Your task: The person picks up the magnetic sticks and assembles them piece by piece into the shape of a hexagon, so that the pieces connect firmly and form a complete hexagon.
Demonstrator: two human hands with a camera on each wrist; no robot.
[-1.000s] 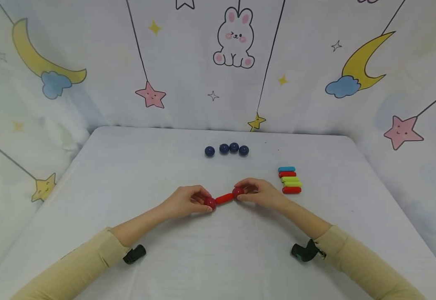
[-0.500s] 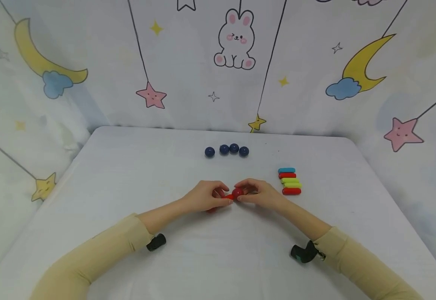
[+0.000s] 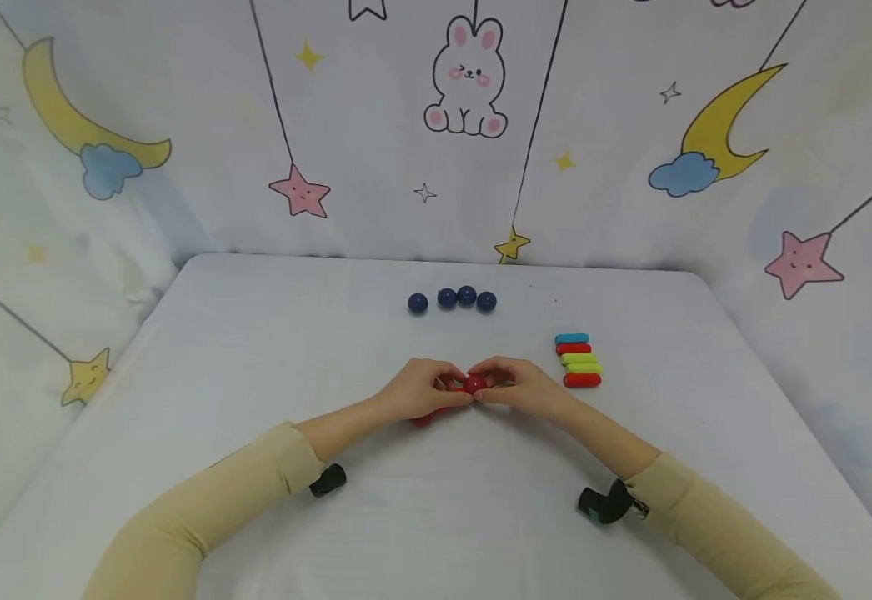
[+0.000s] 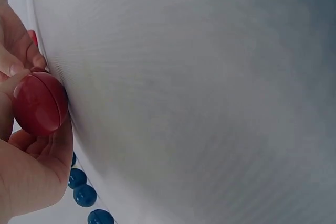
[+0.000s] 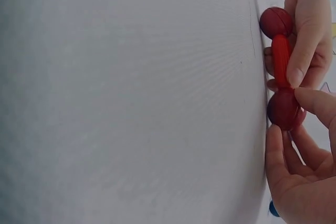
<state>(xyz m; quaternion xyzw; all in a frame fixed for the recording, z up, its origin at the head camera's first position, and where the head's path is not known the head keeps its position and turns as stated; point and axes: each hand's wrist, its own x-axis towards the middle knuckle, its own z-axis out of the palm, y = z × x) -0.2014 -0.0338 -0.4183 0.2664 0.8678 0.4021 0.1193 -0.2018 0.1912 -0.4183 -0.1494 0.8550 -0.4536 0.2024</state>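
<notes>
A red rod [image 5: 281,61] joins two red balls into a dumbbell shape. My left hand [image 3: 419,390] pinches the rod close to its right end. The ball at the left end [image 4: 41,104] sticks out past that hand, and in the head view mostly hides beneath it. Around the right-end ball [image 3: 474,384], the thumb and fingers of my right hand [image 3: 517,386] keep a pinch. Both hands' fingertips nearly meet at the joint of rod and ball. In the head view, the left fingers cover most of the rod.
Several dark blue balls [image 3: 467,296] lie in a row toward the back of the white table [image 3: 293,325]. Right of the hands, several short rods in blue, red and yellow-green [image 3: 579,358] are lined up. A printed cloth [image 3: 376,167] hangs behind the table.
My left hand has left the left-end ball and slid right along the red rod, up to the right-end ball. The right hand has stayed at its ball.
</notes>
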